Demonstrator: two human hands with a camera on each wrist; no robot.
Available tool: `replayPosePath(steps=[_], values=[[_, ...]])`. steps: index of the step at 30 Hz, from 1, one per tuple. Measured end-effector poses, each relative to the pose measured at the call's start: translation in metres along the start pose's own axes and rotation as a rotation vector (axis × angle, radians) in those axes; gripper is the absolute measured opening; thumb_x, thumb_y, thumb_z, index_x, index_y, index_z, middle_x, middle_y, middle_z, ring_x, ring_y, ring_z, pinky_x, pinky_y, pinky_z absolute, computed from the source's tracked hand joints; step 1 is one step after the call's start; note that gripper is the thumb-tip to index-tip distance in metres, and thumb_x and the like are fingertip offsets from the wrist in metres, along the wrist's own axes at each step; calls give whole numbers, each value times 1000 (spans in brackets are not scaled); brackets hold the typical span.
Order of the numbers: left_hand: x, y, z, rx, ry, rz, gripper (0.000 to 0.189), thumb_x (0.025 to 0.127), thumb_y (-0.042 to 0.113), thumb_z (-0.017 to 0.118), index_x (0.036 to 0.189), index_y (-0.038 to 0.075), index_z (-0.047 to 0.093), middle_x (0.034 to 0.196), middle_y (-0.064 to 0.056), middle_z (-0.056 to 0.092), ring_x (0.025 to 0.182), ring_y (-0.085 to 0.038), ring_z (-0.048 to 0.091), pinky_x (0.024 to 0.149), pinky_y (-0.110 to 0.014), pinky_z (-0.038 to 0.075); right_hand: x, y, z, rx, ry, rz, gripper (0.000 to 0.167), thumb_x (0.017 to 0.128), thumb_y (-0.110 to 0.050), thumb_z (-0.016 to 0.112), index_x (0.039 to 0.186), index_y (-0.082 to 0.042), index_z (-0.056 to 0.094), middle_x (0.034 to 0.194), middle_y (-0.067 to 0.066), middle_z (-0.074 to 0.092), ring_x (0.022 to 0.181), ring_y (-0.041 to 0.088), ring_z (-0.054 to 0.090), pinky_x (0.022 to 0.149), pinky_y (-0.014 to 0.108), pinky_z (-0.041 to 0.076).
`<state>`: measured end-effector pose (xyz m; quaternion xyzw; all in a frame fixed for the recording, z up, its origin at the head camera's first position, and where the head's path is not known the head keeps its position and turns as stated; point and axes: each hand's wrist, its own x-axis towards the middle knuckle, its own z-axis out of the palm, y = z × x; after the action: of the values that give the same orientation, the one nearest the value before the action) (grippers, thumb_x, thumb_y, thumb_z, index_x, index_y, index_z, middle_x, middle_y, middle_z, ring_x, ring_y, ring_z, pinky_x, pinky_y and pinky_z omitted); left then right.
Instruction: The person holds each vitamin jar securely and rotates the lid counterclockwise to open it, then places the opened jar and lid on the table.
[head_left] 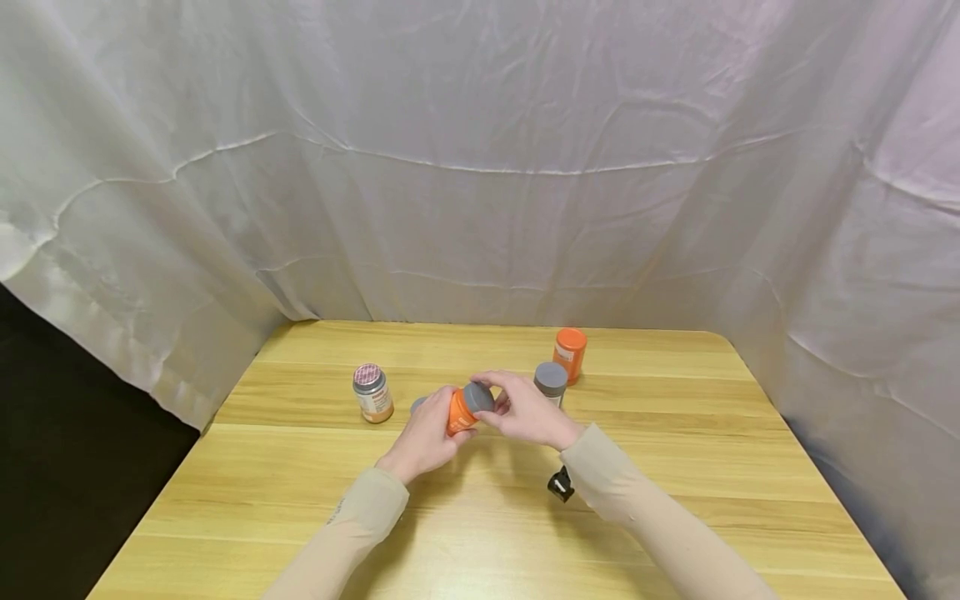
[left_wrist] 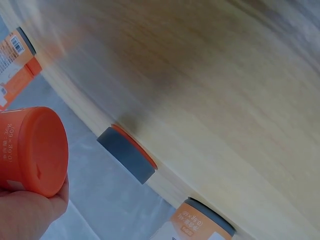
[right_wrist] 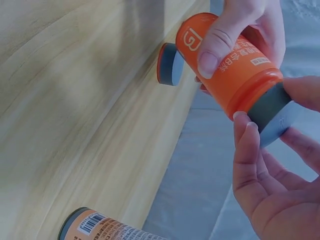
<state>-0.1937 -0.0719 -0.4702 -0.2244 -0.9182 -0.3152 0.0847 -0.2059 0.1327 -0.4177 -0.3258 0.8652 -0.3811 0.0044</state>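
My left hand (head_left: 427, 437) grips an orange supplement bottle (right_wrist: 227, 70) round its body, tilted and held up above the table. At the bottle's neck end, the fingertips and thumb of my right hand (head_left: 528, 412) pinch its grey cap (right_wrist: 272, 114). In the left wrist view the bottle's round orange base (left_wrist: 47, 150) faces the camera. A separate grey cap (left_wrist: 127, 155) with a thin orange edge lies on the table, partly hidden by my left hand in the head view.
Left of my hands stands a jar (head_left: 372, 396) with a checked red-and-white top. Beyond my right hand are a grey-topped jar (head_left: 551, 377) and an orange container (head_left: 571, 357) behind it. Grey curtain (head_left: 480, 225) borders the wooden table's (head_left: 652, 400) back edge.
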Motion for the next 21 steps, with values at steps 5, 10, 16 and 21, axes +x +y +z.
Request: replayPosePath(steps=[5, 10, 16, 21], values=[[0, 1, -1, 0, -8, 4, 53, 83, 22, 82, 126, 7, 54, 106, -3, 65, 96, -18, 60, 91, -40, 48, 1, 0, 3, -54, 41, 15, 45, 93, -27, 72, 133, -7, 61, 122, 10, 70, 67, 3, 62, 63, 18, 54], [0, 2, -1, -1, -15, 5, 53, 84, 22, 81, 126, 7, 53, 107, -3, 64, 96, -17, 59, 86, -37, 50, 2, -1, 3, -83, 81, 2, 41, 94, -31, 71, 128, -8, 65, 120, 9, 72, 64, 3, 59, 58, 19, 50], [0, 3, 0, -3, -10, 8, 53, 83, 21, 82, 126, 7, 53, 107, -3, 64, 96, -17, 60, 86, -37, 51, 2, -2, 4, -110, 103, -38, 38, 94, -28, 72, 124, -7, 66, 118, 10, 72, 67, 8, 63, 61, 18, 51], [0, 2, 0, 0, -9, 16, 53, 83, 21, 82, 125, 8, 53, 107, -3, 64, 96, -17, 60, 85, -37, 52, 0, -3, 4, -132, 112, -71, 38, 93, -26, 72, 125, -6, 65, 122, 10, 70, 75, 12, 66, 70, 21, 54]])
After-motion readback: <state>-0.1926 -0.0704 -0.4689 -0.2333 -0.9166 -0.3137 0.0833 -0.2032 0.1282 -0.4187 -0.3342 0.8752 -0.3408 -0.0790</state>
